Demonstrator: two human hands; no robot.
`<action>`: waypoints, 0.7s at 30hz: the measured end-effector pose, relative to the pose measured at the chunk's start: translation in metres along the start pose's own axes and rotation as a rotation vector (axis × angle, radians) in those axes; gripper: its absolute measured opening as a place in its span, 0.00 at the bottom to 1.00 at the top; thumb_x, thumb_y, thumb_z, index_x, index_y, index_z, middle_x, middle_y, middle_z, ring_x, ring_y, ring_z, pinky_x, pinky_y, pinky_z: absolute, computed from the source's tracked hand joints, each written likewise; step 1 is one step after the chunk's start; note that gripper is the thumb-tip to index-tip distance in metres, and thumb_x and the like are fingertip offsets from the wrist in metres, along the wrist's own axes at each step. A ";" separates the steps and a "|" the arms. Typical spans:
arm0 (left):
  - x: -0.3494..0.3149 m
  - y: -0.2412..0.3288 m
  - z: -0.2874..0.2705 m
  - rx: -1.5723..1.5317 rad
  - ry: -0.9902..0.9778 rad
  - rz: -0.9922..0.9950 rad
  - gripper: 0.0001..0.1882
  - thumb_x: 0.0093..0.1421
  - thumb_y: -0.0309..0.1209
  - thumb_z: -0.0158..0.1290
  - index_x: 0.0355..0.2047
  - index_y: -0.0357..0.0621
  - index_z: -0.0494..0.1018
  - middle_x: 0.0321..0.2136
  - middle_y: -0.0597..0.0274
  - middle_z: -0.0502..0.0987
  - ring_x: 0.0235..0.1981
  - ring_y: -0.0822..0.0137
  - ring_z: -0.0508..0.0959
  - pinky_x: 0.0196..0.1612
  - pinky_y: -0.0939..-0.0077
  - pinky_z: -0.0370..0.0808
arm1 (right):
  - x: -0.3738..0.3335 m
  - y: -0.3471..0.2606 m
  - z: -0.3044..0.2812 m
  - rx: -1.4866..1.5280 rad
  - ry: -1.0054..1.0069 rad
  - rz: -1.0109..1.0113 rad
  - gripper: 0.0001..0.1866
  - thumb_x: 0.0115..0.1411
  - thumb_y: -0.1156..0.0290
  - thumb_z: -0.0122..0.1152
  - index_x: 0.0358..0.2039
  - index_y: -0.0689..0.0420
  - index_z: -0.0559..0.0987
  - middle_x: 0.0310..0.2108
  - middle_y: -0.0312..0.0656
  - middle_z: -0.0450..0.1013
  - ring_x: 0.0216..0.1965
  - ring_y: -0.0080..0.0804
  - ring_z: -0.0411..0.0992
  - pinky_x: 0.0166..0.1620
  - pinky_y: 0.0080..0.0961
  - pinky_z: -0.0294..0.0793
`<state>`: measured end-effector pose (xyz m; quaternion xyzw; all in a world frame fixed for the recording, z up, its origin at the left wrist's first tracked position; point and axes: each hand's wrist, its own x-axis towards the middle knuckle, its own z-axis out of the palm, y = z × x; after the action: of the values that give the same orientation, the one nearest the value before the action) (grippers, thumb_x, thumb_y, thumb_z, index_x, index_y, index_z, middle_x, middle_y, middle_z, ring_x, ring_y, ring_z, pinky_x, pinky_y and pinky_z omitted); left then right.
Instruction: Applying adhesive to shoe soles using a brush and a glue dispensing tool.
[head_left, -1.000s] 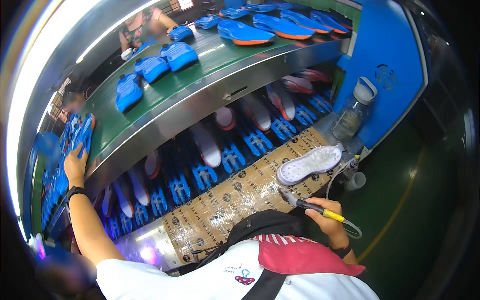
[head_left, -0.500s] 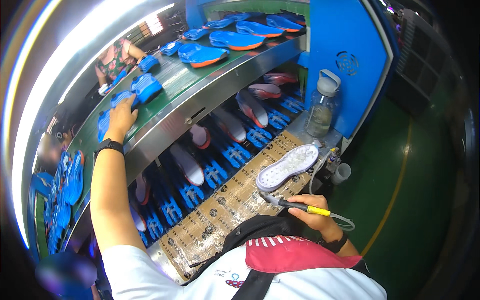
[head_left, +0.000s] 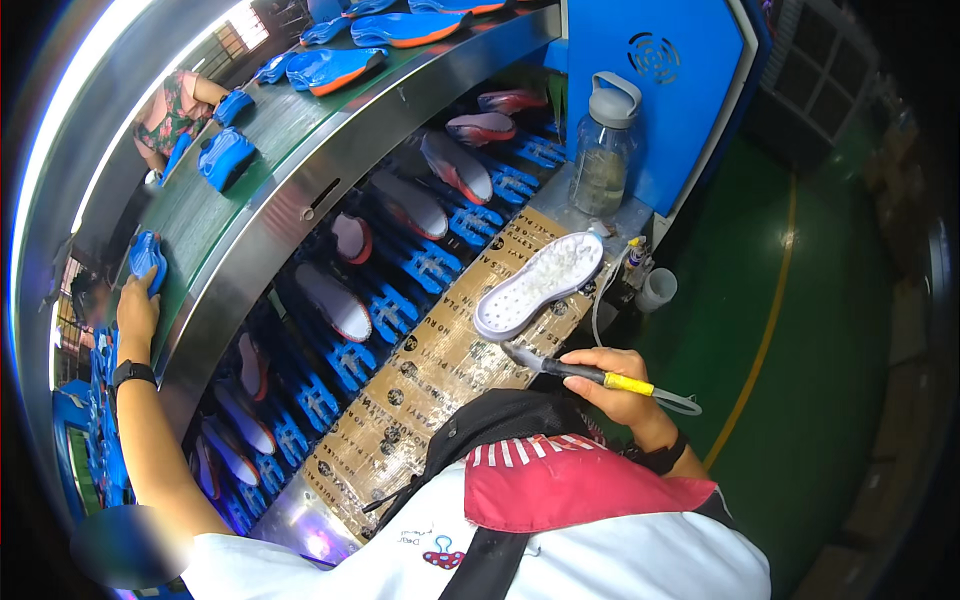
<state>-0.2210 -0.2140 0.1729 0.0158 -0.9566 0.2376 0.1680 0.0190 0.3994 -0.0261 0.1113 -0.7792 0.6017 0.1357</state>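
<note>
Right hand [head_left: 615, 385]: closed around brush [head_left: 578, 371], thumb and fingers pinched on black handle, yellow band behind, thin pale hose [head_left: 678, 404] looping off rear end. Bristles splayed, just beside near-left end of white shoe sole [head_left: 520, 290]; contact unclear. Left hand [head_left: 138, 308]: out at far left, fingers partly curled against near end of blue shoe piece [head_left: 147, 260] on green belt [head_left: 190, 225]; can't tell if gripped or only touched.

White sole lying tilted on taped, glossy brown cardboard [head_left: 420, 365] printed in black, right of centre. Smooth raised rim, dotted holes in near half, lumpy white stuff in far half, kind unclear.

Far right of sole: clear bottle [head_left: 602, 160], grey lid with loop handle, see-through liquid low inside. White cup [head_left: 656, 288] right of sole, contents not readable.

Beyond cardboard: lower row of pale, red-edged soles [head_left: 345, 305] among glossy blue rack parts [head_left: 430, 265], below brushed-metal rail [head_left: 330, 180].
</note>
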 end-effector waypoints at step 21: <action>0.022 0.204 -0.065 -0.888 0.981 -0.076 0.15 0.63 0.26 0.44 0.50 0.40 0.71 0.42 0.52 0.74 0.35 0.66 0.74 0.40 0.73 0.69 | -0.012 0.000 -0.023 0.018 0.059 0.099 0.14 0.47 0.75 0.68 0.36 0.61 0.80 0.30 0.46 0.78 0.31 0.31 0.77 0.34 0.22 0.74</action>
<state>-0.2438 -0.0021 0.1428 -0.1313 -0.7752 -0.2055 0.5827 0.0319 0.4223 -0.0251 0.0561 -0.7741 0.6176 0.1275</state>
